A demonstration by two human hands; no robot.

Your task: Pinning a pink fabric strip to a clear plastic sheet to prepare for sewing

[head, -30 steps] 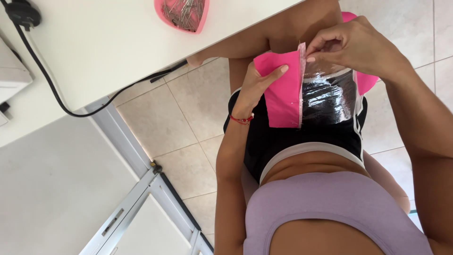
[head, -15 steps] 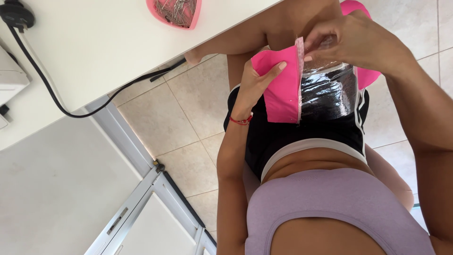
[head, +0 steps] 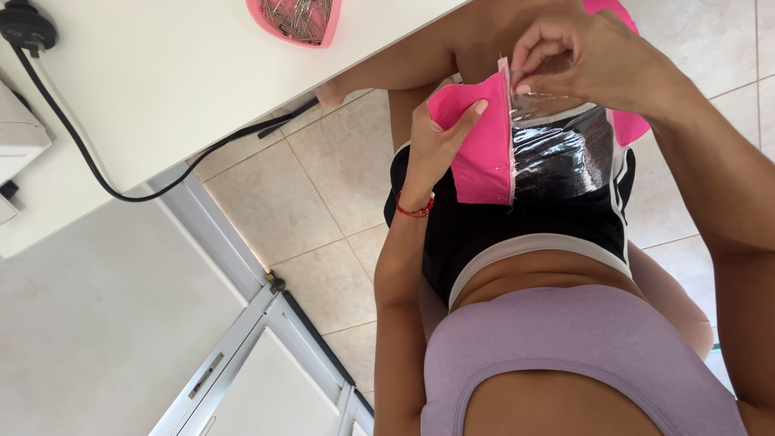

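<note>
A bright pink fabric piece (head: 483, 153) joined along one edge to a clear shiny plastic sheet (head: 561, 153) lies over my lap, above black shorts. My left hand (head: 440, 137) grips the pink fabric from the left, thumb on top; a red thread bracelet circles its wrist. My right hand (head: 581, 56) pinches the top of the seam where pink fabric and clear plastic meet. Whether a pin sits between those fingers is too small to tell.
A white table (head: 161, 89) runs across the upper left, with a pink heart-shaped dish of pins (head: 297, 18) near its edge. A black cable (head: 97, 169) trails over the tabletop and down. Beige floor tiles and a white metal frame (head: 266, 355) lie below.
Both hands and the fabric have shifted slightly upward in view; my right hand stays pinched at the top of the seam.
</note>
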